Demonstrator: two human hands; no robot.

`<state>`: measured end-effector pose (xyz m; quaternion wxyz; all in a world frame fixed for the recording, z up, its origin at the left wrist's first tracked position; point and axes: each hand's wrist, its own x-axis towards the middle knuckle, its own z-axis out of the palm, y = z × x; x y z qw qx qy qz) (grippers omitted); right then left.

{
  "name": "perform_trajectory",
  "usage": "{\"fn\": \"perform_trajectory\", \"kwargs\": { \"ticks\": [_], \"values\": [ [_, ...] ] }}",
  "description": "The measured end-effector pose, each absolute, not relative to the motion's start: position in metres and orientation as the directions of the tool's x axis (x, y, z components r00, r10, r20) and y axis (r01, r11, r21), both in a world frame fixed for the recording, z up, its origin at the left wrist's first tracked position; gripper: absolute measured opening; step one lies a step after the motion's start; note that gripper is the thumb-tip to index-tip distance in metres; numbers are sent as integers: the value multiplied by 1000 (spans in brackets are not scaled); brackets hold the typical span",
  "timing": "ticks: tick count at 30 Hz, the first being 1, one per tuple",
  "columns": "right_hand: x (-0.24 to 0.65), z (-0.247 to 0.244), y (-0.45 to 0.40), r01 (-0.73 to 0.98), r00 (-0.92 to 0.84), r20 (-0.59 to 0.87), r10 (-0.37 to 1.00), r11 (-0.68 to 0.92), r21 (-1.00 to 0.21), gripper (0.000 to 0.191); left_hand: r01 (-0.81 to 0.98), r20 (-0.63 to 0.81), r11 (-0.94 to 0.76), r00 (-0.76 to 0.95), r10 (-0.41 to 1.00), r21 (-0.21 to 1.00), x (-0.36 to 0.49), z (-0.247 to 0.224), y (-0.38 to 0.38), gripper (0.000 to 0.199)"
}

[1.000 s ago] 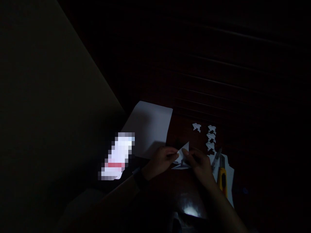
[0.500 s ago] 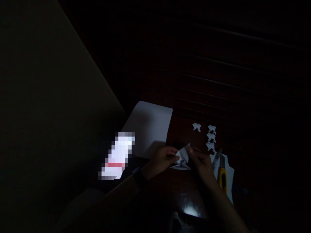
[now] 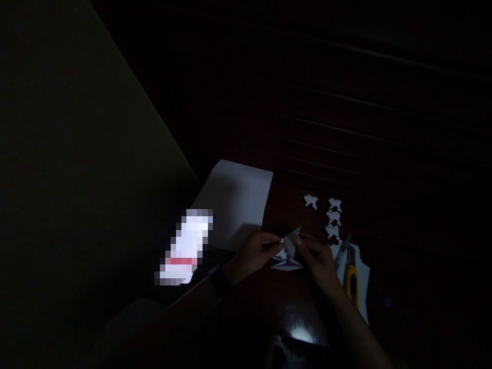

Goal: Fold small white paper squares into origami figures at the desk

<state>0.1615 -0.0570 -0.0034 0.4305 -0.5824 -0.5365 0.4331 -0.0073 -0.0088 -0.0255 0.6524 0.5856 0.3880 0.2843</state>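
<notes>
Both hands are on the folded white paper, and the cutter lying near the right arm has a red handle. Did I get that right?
Not quite: the handle of the cutter is yellow, as the head view shows. The left hand and right hand are indeed on the folded white paper.

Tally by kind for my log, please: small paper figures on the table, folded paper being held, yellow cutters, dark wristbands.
Small paper figures: 4
Held folded paper: 1
Yellow cutter: 1
Dark wristband: 1
Total: 7
</notes>
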Motion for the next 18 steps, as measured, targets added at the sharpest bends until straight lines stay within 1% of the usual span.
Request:
{"fn": "perform_trajectory", "kwargs": {
  "ticks": [3,7,9,14,18],
  "values": [
    [162,-5,-59,220,53,-63,997,-74,-973,36,54,-175,174,550,817,983,-8,-26,-9,22],
    [163,-7,-61,128,105,-160,982,-172,-977,38,44,-223,239,558,799,970,-9,-26,-10,25],
    [165,-9,-61,90,117,-185,976,-196,-976,37,45,-245,264,546,801,964,-9,-25,-10,25],
    [168,-11,-58,20,96,-173,980,-176,-984,28,55,-280,295,520,807,954,-8,-22,-9,25],
    [168,-13,-56,50,46,-141,989,-143,-988,22,63,-289,304,535,793,951,-9,-19,-8,25]
  ]
}}
